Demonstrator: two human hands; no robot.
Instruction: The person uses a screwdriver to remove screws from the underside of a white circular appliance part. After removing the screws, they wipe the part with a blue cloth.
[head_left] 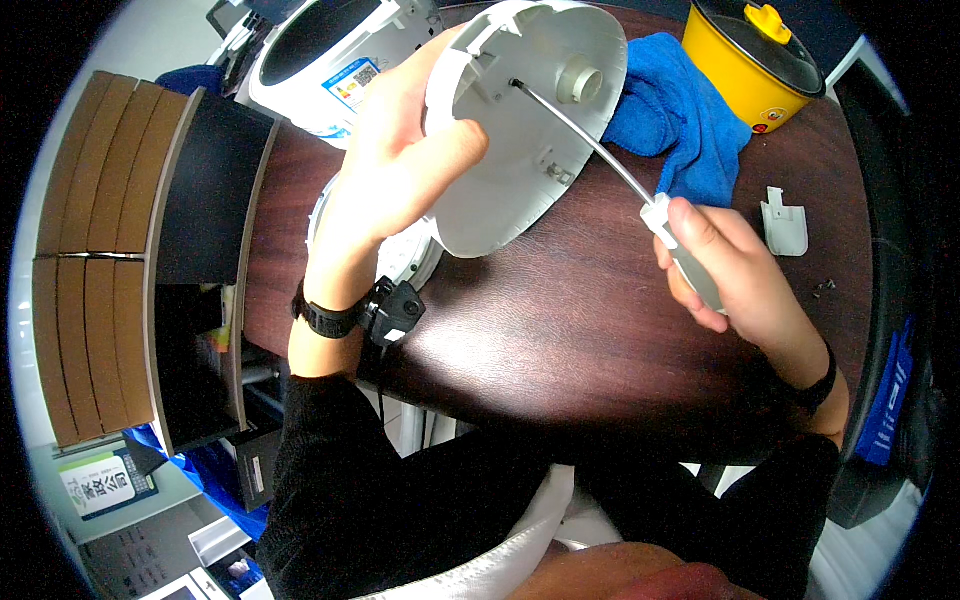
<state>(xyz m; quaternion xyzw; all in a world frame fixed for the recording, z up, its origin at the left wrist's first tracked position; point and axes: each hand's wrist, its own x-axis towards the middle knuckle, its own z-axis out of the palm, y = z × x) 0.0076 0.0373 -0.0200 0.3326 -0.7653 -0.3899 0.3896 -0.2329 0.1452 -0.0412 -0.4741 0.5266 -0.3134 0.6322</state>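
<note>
My left hand [400, 170] grips the rim of a white plastic shell [500, 190], tilted so that its hollow inside faces me. In my right hand [740, 270] is a screwdriver [600, 150] with a grey-and-white handle and a long metal shaft. Its tip meets a dark spot on the shell's inner wall, near a round white boss [580, 80]. Whether a screw sits there is too small to tell. Partly hidden under my left wrist lies a round white part [412, 255].
Behind my left hand stands a white appliance body [300, 95]. A blue cloth [660, 110] lies beside a yellow container [745, 75] with a dark lid. A small white plastic piece [786, 228] and several tiny screws [824, 289] rest at the right. Brown boxes [100, 170] stand left.
</note>
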